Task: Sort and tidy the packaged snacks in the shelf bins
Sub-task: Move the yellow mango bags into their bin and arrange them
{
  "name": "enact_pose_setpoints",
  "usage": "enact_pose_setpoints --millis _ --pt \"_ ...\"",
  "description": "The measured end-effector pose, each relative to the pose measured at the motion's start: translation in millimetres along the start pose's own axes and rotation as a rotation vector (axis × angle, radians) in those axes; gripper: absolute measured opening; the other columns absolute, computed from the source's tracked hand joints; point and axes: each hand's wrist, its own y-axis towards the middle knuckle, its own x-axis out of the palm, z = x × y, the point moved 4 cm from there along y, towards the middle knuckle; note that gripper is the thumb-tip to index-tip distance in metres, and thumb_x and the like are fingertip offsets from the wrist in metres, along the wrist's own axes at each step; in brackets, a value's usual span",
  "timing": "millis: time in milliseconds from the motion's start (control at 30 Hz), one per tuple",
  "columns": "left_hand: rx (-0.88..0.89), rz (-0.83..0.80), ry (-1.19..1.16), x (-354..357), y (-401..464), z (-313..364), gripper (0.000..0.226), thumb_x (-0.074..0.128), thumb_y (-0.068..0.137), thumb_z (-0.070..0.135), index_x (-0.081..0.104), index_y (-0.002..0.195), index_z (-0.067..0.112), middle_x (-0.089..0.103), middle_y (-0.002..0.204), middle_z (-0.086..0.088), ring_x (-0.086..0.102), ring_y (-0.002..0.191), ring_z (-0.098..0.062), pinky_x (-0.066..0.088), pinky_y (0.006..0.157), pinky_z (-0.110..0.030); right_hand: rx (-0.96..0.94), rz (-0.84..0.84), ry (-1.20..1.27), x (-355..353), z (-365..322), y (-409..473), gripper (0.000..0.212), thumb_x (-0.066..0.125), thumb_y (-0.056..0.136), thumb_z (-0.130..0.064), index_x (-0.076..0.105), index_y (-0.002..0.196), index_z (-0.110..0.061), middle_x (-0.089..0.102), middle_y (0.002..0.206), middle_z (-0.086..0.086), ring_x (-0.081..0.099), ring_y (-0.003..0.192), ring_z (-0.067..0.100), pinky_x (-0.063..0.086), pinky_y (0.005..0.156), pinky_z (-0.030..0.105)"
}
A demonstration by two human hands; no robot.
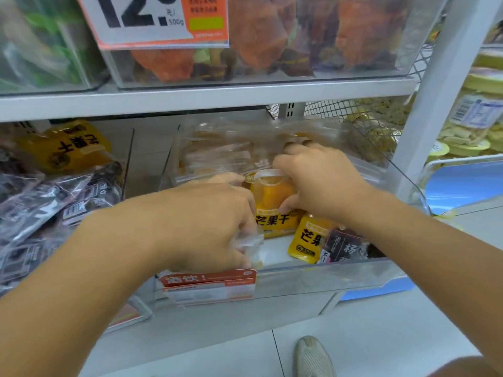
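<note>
Both my hands reach into a clear plastic bin (402,197) on the lower shelf. My right hand (318,180) grips the top of an upright yellow dried-mango packet (275,213), fingers curled over its clear upper edge. My left hand (206,221) is curled round a small clear-topped packet (249,242) at the bin's front left. A second yellow mango packet (309,240) and a dark purple packet (345,247) lie at the bin's front right. Several clear-backed packets (217,156) are stacked at the back of the bin.
The neighbouring left bin (130,148) holds dark purple packets (40,202) and one yellow packet (65,148). An orange price label (209,284) hangs on the bin front. Upper shelf bins (245,80) hold orange snacks under a large price sign (152,20). Jars (473,115) stand right. A shoe (313,357) is below.
</note>
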Motion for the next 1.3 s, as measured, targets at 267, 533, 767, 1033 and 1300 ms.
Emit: enact_pose_setpoints --millis 267,533,767,1033,1300 --pt "-0.213 0.373 0.007 -14.7 2.2 20.4 0.010 0.056 0.081 0.041 0.056 0.081 0.032 0.051 0.112 0.017 0.049 0.088 -0.009 0.032 0.057 -0.028 0.112 0.088 0.356 -10.5 17.5 -14.4 0.055 0.086 0.068 -0.046 0.053 0.107 -0.028 0.052 0.106 -0.008 0.055 0.096 0.018 0.050 0.080 0.040" --pt "-0.346 0.251 0.102 -10.1 19.5 18.2 0.053 0.053 0.085 0.052 0.048 0.137 0.044 0.031 0.114 0.003 0.033 0.112 -0.020 0.036 0.080 -0.033 0.344 -0.051 0.215 -20.9 61.6 -51.6 0.091 0.087 0.063 -0.056 0.044 0.136 -0.021 0.051 0.127 0.004 0.050 0.117 0.028 0.046 0.092 0.040" --pt "-0.276 0.178 0.060 -14.6 33.8 17.6 0.046 0.058 0.077 0.050 0.057 0.122 0.042 0.005 0.163 0.005 0.013 0.144 -0.027 0.029 0.110 -0.044 0.407 -0.157 0.186 -16.9 71.4 -38.7 0.078 0.095 0.053 -0.047 0.056 0.114 -0.019 0.065 0.105 0.002 0.060 0.093 0.027 0.052 0.076 0.039" --pt "-0.286 0.113 0.015 -11.4 25.1 11.6 0.084 0.038 0.060 0.043 0.033 0.144 0.053 -0.007 0.166 0.013 0.013 0.146 -0.019 0.021 0.116 -0.040 0.372 -0.267 0.259 -7.5 70.1 -45.6 0.085 0.094 0.062 -0.035 0.050 0.132 -0.014 0.065 0.118 0.007 0.064 0.091 0.025 0.054 0.085 0.040" --pt "-0.281 0.160 0.098 -5.3 30.2 5.9 0.085 0.048 0.077 0.029 0.017 0.151 0.054 -0.008 0.166 0.010 0.013 0.148 -0.021 0.020 0.119 -0.041 0.489 0.003 0.260 -19.5 70.3 -59.8 0.060 0.093 0.064 -0.034 0.047 0.098 -0.017 0.060 0.089 0.003 0.053 0.082 0.026 0.037 0.065 0.034"
